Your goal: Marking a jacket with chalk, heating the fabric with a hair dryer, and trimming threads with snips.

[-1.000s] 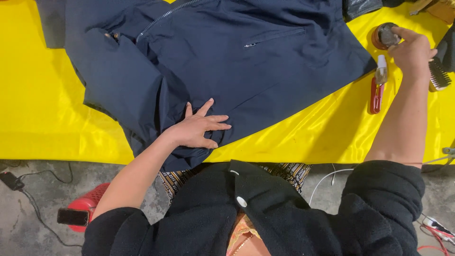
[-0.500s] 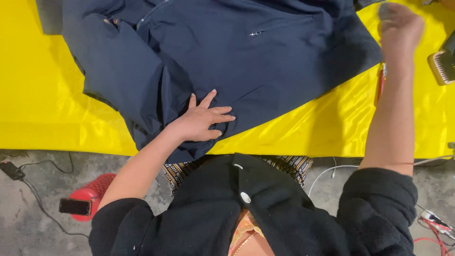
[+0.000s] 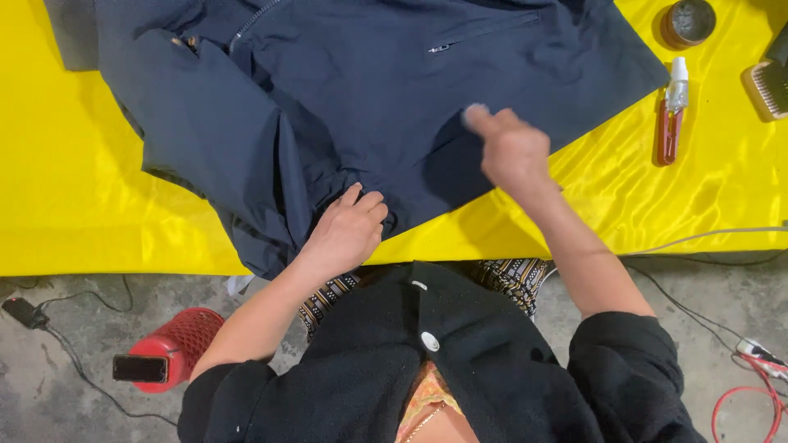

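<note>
Round tin (image 3: 688,21) lidded; spray bottle (image 3: 675,111) holds clear liquid, lying flat.

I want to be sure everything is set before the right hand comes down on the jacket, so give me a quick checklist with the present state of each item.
1. Left hand pinning the dark blue jacket at its lower edge: ok.
2. Right hand over the jacket, something pale at its fingertips: cannot tell what, it is blurred.
3. Jacket lying on the yellow cloth: ok, though bunched and creased beside the left hand.
4. Small spray bottle lying clear of the jacket: ok.
5. Round tin off the fabric: ok.
6. Brush within view: ok, partly cut off at the edge.
</note>
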